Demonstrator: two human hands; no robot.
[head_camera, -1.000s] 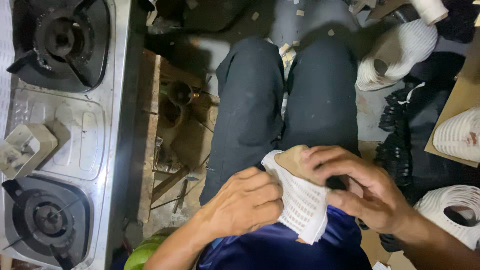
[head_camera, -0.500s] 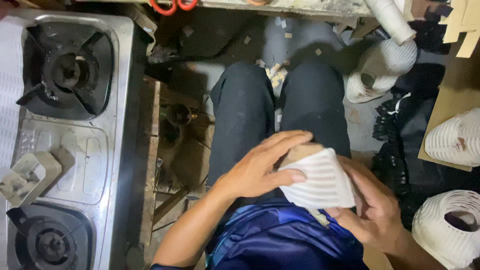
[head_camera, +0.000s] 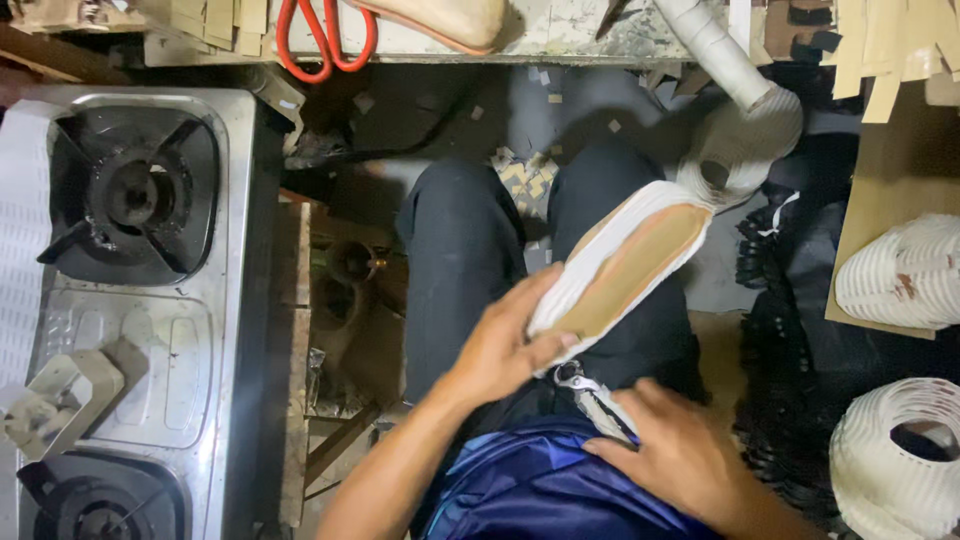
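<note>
I sit with a white knitted shoe (head_camera: 600, 262) over my dark-trousered lap, turned so that its tan insole (head_camera: 630, 270) faces up and its toe points away to the right. My left hand (head_camera: 505, 345) grips its heel end, thumb on the insole edge. My right hand (head_camera: 685, 455) rests lower on my lap by my blue shirt. Its fingers lie over the handles of a metal pincer tool (head_camera: 590, 392), whose jaws stick out just under the shoe's heel.
A steel two-burner gas stove (head_camera: 130, 290) fills the left side, with a wooden frame beside it. Red-handled scissors (head_camera: 325, 40) lie on the bench ahead. Several white shoe uppers (head_camera: 900, 270) (head_camera: 890, 460) and a black pile (head_camera: 790, 300) crowd the right.
The shoe has been turned sole-up and stretched out over my knees. My right hand has let go of it and dropped to the metal tool on my lap.
</note>
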